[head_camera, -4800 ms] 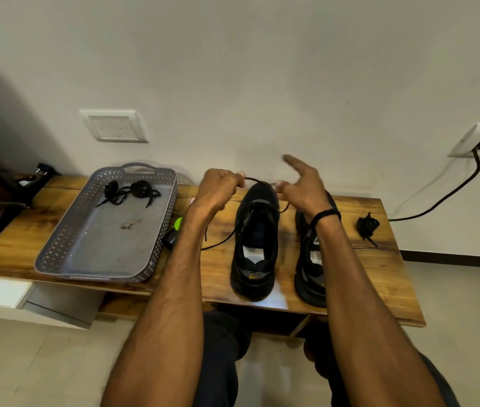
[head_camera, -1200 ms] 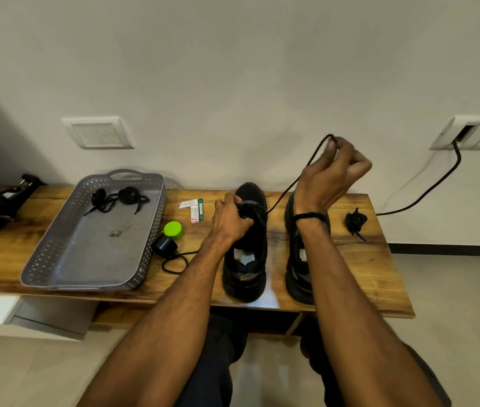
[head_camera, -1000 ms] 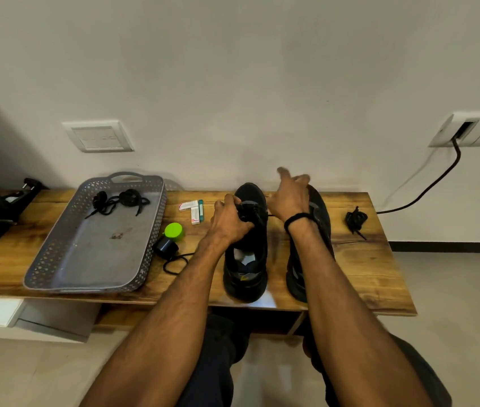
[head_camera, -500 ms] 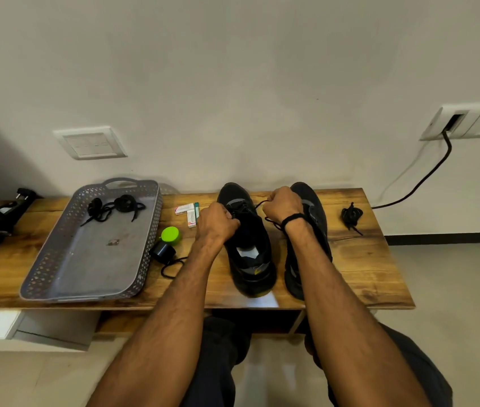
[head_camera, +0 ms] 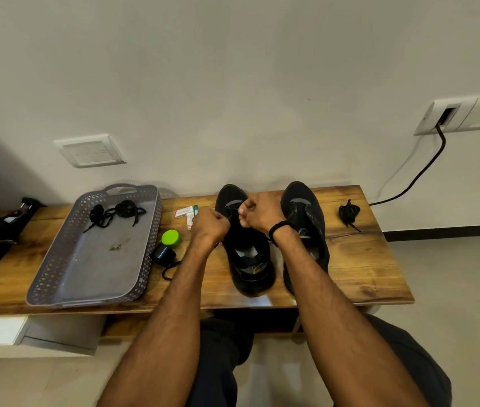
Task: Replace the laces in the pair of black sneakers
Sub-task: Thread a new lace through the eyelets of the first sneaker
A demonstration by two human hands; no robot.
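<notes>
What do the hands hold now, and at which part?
Both the left hand and right hand pinch the black lace close to the front eyelets of the sneaker.

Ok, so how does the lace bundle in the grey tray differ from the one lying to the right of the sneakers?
The tray laces lie inside the grey tray, at its far end; the right bundle lies on the bare wooden table. The tray laces sprawl in a loose tangle with trailing ends; the right bundle is a tight, smaller knot. Both are black and lie untouched.
</notes>
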